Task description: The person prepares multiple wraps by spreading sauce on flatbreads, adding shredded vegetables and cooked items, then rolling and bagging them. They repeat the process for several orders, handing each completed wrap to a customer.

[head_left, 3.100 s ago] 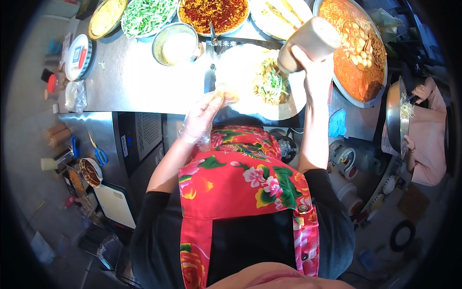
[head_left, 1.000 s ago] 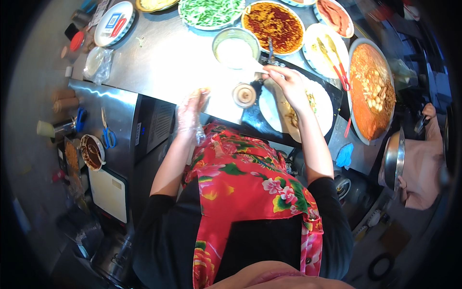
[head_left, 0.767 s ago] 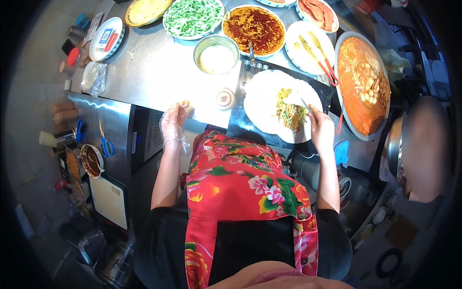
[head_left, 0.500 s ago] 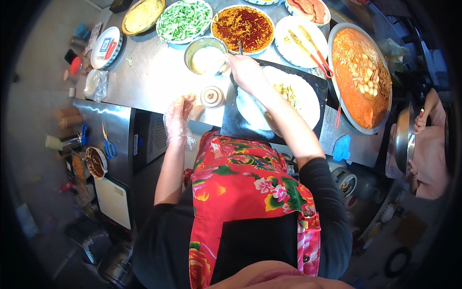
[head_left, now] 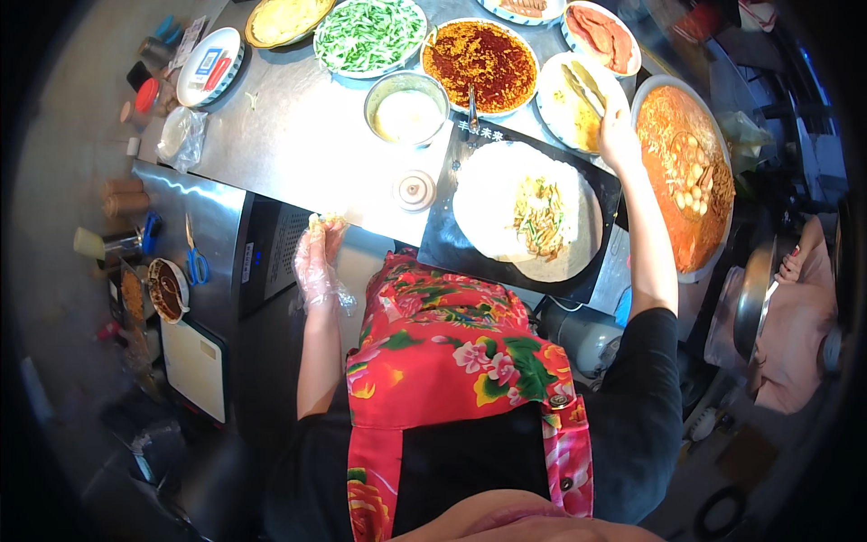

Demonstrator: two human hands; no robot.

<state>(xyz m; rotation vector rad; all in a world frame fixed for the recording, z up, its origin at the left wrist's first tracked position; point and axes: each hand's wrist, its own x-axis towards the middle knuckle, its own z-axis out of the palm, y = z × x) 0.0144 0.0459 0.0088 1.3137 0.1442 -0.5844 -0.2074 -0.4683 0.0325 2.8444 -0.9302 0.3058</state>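
My left hand, in a clear plastic glove, rests at the front edge of the steel counter, with its fingertips pinched on a small pale bit of food. My right hand reaches to the far right and grips the near end of pale tongs lying on a white plate of yellow food. Between my arms, a round white flatbread lies spread on a black board, with shredded filling in its middle.
A small round lid sits left of the board. Behind it are a metal bowl of pale sauce, a red chilli dish, green beans and a plate of sliced meat. A large orange stew pan stands on the right.
My right hand has left the sauce bowl area and moved right, across the flatbread, to the plate with the tongs. My left hand has stayed at the counter edge.
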